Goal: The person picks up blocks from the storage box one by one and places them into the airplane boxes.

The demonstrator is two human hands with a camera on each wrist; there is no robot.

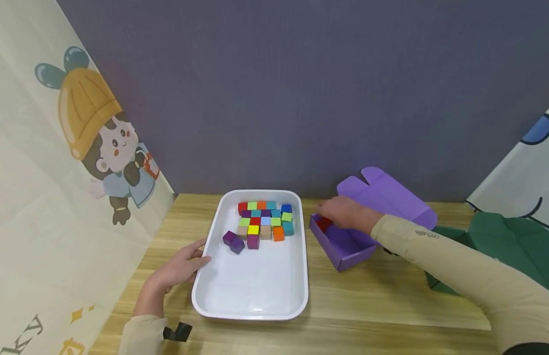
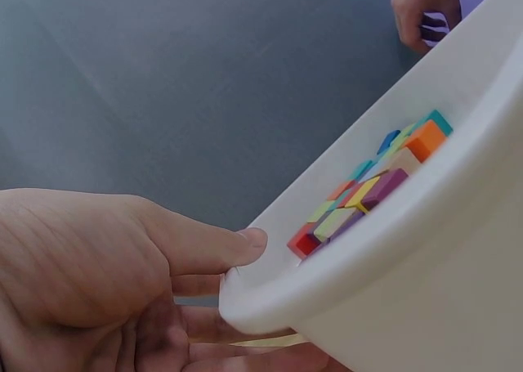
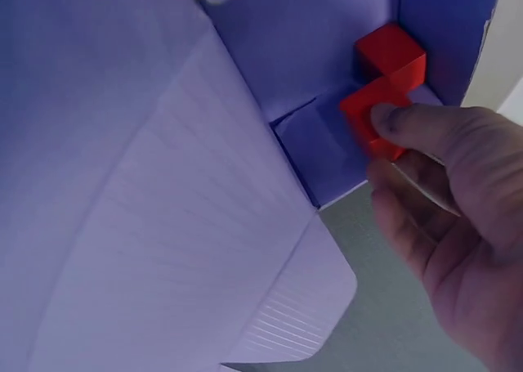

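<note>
My left hand (image 1: pixel 181 268) grips the left rim of a white tray (image 1: pixel 256 296), its thumb over the edge and fingers beneath in the left wrist view. Several coloured cubes (image 1: pixel 265 221) lie in rows toward the tray's far end, with a pair of purple cubes (image 1: pixel 237 245) off to their left. Over the far end of an open purple box (image 1: pixel 355 257), my right hand (image 1: pixel 343 211) reaches in. In the right wrist view its thumb and fingers pinch a red cube (image 3: pixel 372 114), close beside another red cube (image 3: pixel 394 51) in the box's corner.
The purple box's lid (image 1: pixel 391 197) stands folded back behind the right forearm. Farther right is an open green box (image 1: pixel 509 241), partly hidden by the sleeve. A dark grey panel (image 1: pixel 274 98) rises behind the wooden table (image 1: pixel 372 305), and a printed curtain hangs at the left.
</note>
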